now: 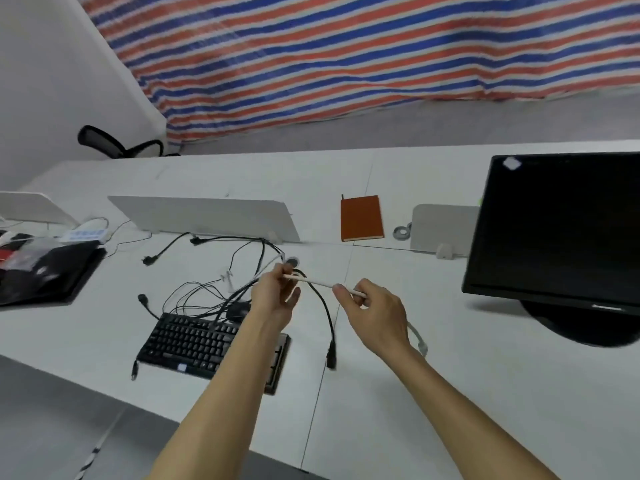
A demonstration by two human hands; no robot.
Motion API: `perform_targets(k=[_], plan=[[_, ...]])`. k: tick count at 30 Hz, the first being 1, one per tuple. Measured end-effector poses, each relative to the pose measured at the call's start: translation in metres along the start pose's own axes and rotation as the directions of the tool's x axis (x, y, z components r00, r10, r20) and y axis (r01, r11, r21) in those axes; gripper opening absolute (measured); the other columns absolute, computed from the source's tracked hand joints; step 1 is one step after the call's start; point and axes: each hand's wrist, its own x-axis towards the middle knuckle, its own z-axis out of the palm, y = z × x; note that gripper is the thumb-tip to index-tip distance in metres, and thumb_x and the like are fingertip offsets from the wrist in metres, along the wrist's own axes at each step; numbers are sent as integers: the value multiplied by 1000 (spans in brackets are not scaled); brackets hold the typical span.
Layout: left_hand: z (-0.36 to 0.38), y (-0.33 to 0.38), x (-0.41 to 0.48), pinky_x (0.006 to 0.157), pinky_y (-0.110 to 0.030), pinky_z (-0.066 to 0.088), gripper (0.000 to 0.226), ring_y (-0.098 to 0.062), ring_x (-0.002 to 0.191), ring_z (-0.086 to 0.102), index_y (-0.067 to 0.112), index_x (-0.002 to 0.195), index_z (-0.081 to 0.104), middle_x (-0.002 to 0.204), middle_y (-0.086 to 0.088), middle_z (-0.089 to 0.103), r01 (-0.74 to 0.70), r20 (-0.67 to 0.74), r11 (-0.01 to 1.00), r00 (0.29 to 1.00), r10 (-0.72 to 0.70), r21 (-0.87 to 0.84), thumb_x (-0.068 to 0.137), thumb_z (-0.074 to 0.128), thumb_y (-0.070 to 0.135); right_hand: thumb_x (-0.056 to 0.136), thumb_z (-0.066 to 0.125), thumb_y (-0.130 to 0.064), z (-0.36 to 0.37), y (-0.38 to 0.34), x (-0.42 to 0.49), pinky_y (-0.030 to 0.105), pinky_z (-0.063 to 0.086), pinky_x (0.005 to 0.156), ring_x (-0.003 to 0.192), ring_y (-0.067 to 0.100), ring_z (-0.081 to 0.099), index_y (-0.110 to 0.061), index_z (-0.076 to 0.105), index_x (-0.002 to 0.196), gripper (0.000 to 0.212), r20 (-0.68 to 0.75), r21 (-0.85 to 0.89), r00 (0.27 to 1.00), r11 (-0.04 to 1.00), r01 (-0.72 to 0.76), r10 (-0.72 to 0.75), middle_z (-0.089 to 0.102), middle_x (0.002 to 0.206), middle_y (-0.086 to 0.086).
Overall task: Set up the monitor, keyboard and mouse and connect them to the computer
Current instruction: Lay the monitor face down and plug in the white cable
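A white cable (317,281) is stretched between my two hands above the desk. My left hand (277,296) pinches one end of it, and my right hand (372,310) grips the other part, whose clear plug (421,346) hangs below my right wrist. A thick black power cable (325,313) loops under my hands with its plug at the near end. The black keyboard (194,344) lies below my left forearm. A black mouse (237,311) sits at its far edge among tangled black wires (207,292). The dark monitor (561,230) stands on its round base at the right.
A white desk (450,393) carries low white divider panels (207,216), an orange notebook (362,218), a tape roll (401,233), a white power strip (86,233) and a black tray (45,271) at the left. A black chair (114,143) stands behind. A striped tarp (346,57) hangs at the back.
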Motion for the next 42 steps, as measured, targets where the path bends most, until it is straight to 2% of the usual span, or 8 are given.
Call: perform_targets(k=[4, 8, 13, 19, 29, 35, 38, 42], plan=[[-24, 62, 17, 67, -25, 42, 28, -11, 76, 60, 17, 84, 63, 56, 8, 66, -42, -63, 995, 997, 36, -95, 102, 42, 13, 91, 59, -57, -20, 15, 15, 33, 33, 54, 57, 18, 45, -20, 35, 58, 55, -133, -22, 990, 999, -42, 38, 42, 52, -5], [-36, 101, 20, 71, -25, 44, 18, -11, 90, 65, 21, 95, 56, 82, 11, 76, -194, -19, 981, 981, 195, 22, 105, 41, 19, 95, 51, -56, -32, 34, 31, 37, 33, 70, 72, 25, 52, -22, 47, 63, 47, -204, -188, 973, 971, -145, 106, 54, 65, -7], [-30, 123, 4, 77, -28, 45, 17, -10, 89, 64, 21, 97, 56, 92, 11, 77, -313, 136, 944, 944, 299, 101, 106, 42, 26, 102, 33, -54, -14, -14, 41, 36, 49, 80, 85, 12, 62, -32, 62, 88, 40, 187, -96, 977, 992, -86, 103, 68, 88, -11], [-12, 144, -17, 81, -34, 44, 16, -12, 104, 65, 20, 93, 55, 105, 7, 77, -533, 292, 811, 837, 464, 242, 104, 50, 30, 97, 43, -62, 4, -142, 67, 28, 39, 60, 62, 5, 52, -25, 64, 83, 44, 176, 104, 966, 980, 171, -188, 63, 72, -7], [-60, 219, 23, 70, -29, 45, 15, -16, 92, 65, 19, 96, 51, 88, 6, 74, -272, 79, 933, 952, 297, -235, 105, 39, 18, 96, 52, -51, -7, -103, 84, 33, 35, 54, 53, 10, 45, -20, 52, 61, 46, -140, 67, 977, 983, 173, -162, 50, 52, -6], [-62, 181, 25, 65, -26, 49, 17, -13, 77, 66, 12, 106, 60, 83, 4, 74, -257, 75, 966, 963, 259, -34, 104, 43, 16, 97, 48, -47, -18, -11, 66, 35, 50, 64, 66, 19, 59, -22, 55, 69, 38, 16, -354, 987, 924, -145, 161, 62, 62, -5], [-34, 139, 0, 74, -29, 48, 19, -16, 89, 67, 16, 102, 54, 86, 6, 77, -219, 261, 975, 944, 203, 34, 108, 38, 24, 98, 49, -38, -16, -7, 51, 38, 53, 74, 76, 16, 64, -28, 62, 83, 23, 192, -271, 966, 956, -115, 171, 68, 76, -7], [-5, 83, -17, 81, -32, 47, 22, -16, 103, 66, 19, 99, 60, 109, 4, 76, -295, 510, 913, 852, 118, 282, 106, 45, 34, 95, 62, -38, -12, -48, 25, 20, 40, 56, 59, 8, 50, -27, 66, 81, 19, 264, 52, 964, 998, 19, -32, 60, 68, 0]])
